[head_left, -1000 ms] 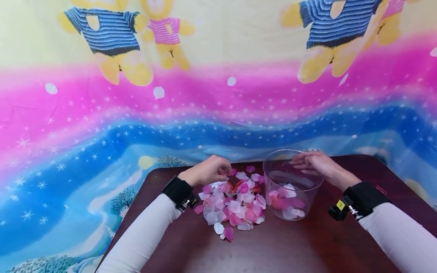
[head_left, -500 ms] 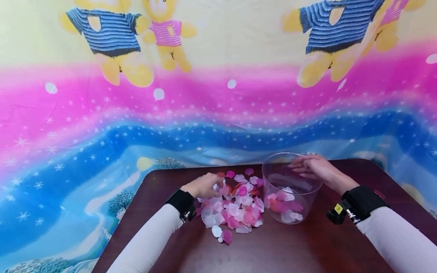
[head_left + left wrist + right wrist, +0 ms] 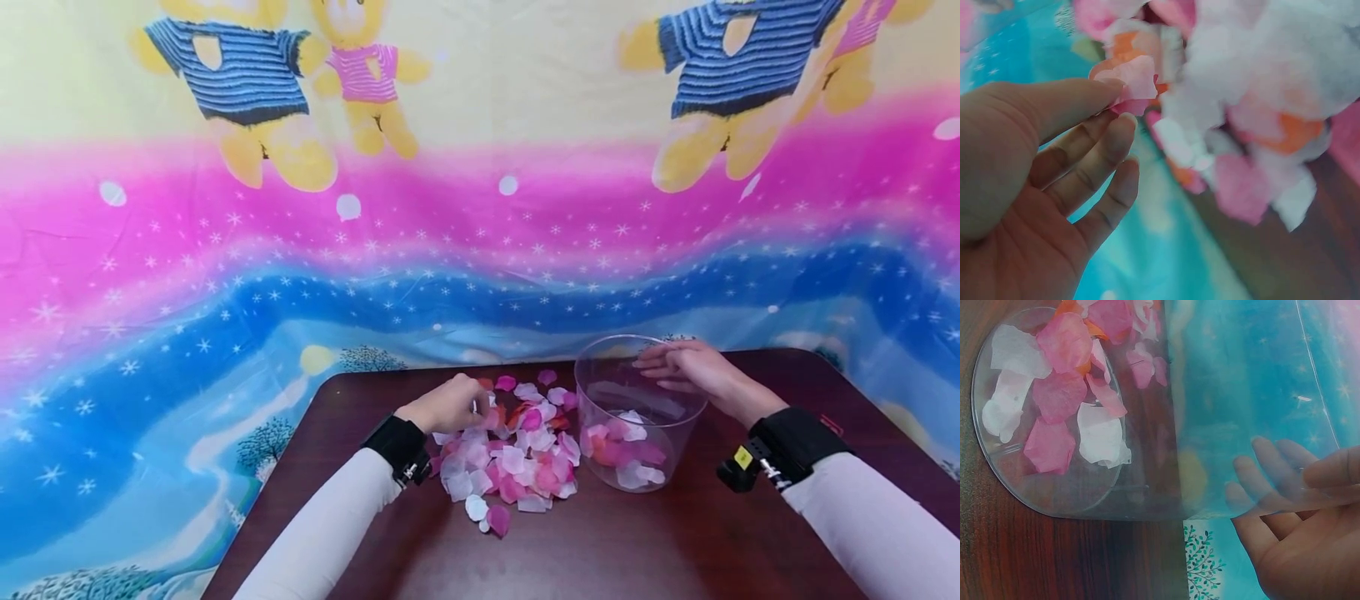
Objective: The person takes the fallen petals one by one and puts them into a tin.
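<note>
Blurring — petals (image 3: pixel 1260 94) beyond left hand (image 3: pixel 1035 187)

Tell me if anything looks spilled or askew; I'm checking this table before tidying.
Nothing looks damaged. Pink, white and orange fabric petals lie loose in a heap on the dark brown wooden table, beside the upright clear plastic tub, which holds a few more. One pink petal lies slightly apart, behind the heap.

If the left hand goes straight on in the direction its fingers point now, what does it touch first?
Probably the petal pile: the left hand already pinches one pink petal at its edge, and more petals lie directly beyond its fingertips.
</note>
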Motion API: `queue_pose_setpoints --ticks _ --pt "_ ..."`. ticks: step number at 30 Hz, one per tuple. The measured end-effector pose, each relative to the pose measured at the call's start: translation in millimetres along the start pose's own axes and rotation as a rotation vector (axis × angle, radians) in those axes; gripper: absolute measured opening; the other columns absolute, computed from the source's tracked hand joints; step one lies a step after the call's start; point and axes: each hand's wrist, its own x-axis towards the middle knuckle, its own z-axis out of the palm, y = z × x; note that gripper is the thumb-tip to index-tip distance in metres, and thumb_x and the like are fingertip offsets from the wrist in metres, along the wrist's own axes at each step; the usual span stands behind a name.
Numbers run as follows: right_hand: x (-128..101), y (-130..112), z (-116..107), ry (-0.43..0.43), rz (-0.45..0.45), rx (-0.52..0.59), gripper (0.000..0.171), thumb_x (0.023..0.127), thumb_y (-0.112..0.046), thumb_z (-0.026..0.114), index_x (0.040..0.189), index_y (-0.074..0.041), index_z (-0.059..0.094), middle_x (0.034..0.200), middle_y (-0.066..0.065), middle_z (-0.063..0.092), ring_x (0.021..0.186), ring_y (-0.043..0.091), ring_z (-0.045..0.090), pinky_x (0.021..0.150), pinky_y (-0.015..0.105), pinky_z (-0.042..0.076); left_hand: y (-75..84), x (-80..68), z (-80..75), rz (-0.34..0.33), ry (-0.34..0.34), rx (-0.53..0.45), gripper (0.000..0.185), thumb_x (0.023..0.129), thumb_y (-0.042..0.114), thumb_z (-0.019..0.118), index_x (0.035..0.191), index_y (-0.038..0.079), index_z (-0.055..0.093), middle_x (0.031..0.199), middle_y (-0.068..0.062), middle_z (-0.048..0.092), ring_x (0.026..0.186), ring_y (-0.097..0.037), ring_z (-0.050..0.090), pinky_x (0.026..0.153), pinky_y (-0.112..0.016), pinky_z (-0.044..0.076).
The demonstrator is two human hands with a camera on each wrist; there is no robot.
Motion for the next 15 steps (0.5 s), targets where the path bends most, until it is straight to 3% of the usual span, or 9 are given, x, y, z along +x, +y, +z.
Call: queue_pose_setpoints --ticks 8,15 --pt "-1.2 -1.5 0.1 0.004 0.006 -0.016 0.052 0.101 -0.004 0.028 0.150 0.006 0.044 0.148 0.025 0.053 0.135 0.039 0.053 0.103 0.041 0.051 21.5 -1.5 -52.6 0.044 0.061 0.000 0.007 0.091 0.001 0.073 0.094 0.006 0.078 0.089 -0.004 0.074 0.077 -0.010 0.067 0.074 -0.025 0.055" --pt "-0.8 -0.4 -0.2 -0.003 -0.002 -0.010 0.053 0.100 -0.002 0.029 0.149 0.007 0.044 0.148 0.026 0.052 0.135 0.042 0.052 0.106 0.048 0.048 60.0 12.2 -91.5 0.103 0.087 0.021 0.007 0.094 0.006 0.074 0.097 0.009 0.079 0.093 -0.001 0.074 0.076 -0.008 0.065 0.071 -0.020 0.054"
